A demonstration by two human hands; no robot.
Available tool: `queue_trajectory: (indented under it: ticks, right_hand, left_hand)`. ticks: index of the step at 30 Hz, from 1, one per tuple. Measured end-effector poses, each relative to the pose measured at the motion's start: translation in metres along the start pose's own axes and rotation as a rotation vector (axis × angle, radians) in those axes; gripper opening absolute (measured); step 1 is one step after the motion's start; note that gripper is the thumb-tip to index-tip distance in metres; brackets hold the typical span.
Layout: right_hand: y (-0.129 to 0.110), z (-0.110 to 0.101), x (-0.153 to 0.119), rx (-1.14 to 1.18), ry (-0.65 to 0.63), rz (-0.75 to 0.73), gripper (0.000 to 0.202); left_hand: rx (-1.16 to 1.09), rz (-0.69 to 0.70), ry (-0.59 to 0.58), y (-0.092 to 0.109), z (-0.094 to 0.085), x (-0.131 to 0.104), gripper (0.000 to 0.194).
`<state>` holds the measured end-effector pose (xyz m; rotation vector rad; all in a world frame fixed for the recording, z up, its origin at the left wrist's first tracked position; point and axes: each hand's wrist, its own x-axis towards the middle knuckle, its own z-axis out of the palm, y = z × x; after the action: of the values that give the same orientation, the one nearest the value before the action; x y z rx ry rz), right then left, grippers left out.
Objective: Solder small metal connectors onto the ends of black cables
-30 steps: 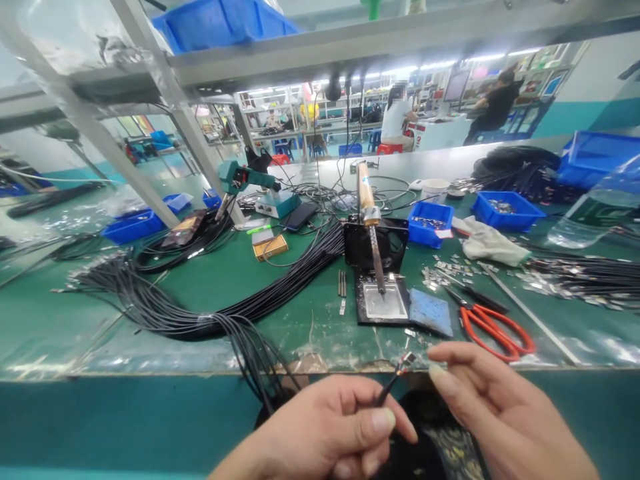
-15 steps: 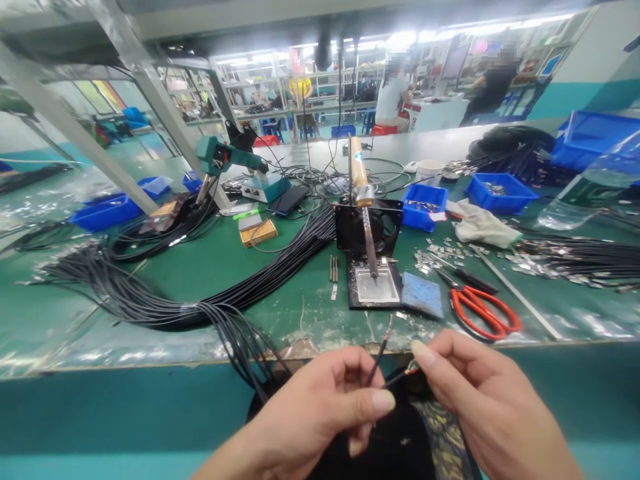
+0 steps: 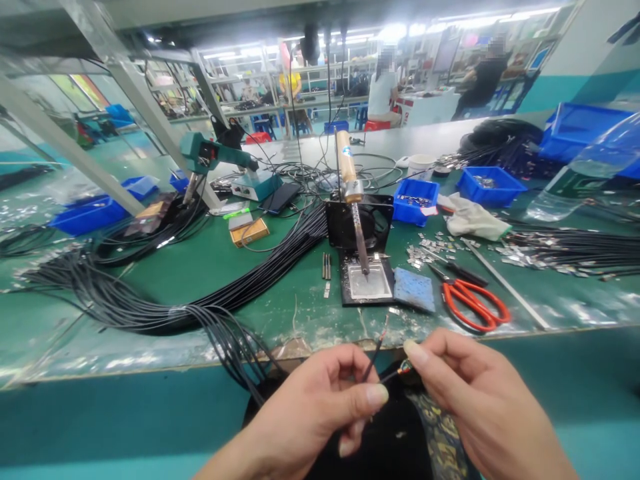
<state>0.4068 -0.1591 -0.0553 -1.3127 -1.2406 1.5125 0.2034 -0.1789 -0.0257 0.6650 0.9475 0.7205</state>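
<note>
Thin black cables (image 3: 373, 359) are pinched between the thumb and fingers of my left hand (image 3: 325, 400), one with its bare tip pointing up. The other cable runs right to a stripped end with coloured wires (image 3: 404, 367). Around that end the thumb and index finger of my right hand (image 3: 465, 380) are closed. Both hands are in front of the bench's near edge. A bundle of black cables (image 3: 200, 310) hangs over the edge by my left hand. Beyond the hands, a soldering iron (image 3: 349, 160) points down to a metal tray (image 3: 370, 281) beside a blue sponge (image 3: 414, 290).
Red-handled pliers (image 3: 473, 305) lie right of the sponge. Small metal parts (image 3: 425, 253), blue bins (image 3: 416, 202), a white glove (image 3: 475, 220) and a plastic bottle (image 3: 575, 180) are farther right. A small fan (image 3: 359, 223) stands behind the tray. People sit in the background.
The bench and its contents have shifted slightly left in the view. Both hands keep nearly the same pose and hold on the cables.
</note>
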Motion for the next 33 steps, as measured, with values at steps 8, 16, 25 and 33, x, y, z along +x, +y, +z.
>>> queue_trajectory:
  ticks: [8, 16, 25, 33]
  right_hand:
    - [-0.017, 0.005, -0.006, -0.195, 0.030, -0.112, 0.041]
    - [-0.015, -0.014, -0.009, -0.258, 0.246, -0.242, 0.028]
    - [-0.017, -0.016, -0.008, -0.283, 0.062, -0.155, 0.034]
    - [-0.017, -0.014, -0.007, -0.232, 0.053, -0.154, 0.034]
  left_hand:
    - [0.258, 0.082, 0.013, 0.002, 0.007, -0.004, 0.030]
    - [0.525, -0.056, 0.057, 0.002, 0.013, -0.011, 0.036]
    - [0.462, 0.029, 0.107, -0.005, 0.010, -0.012, 0.036]
    - [0.446, 0.047, 0.105, -0.002, 0.011, -0.013, 0.035]
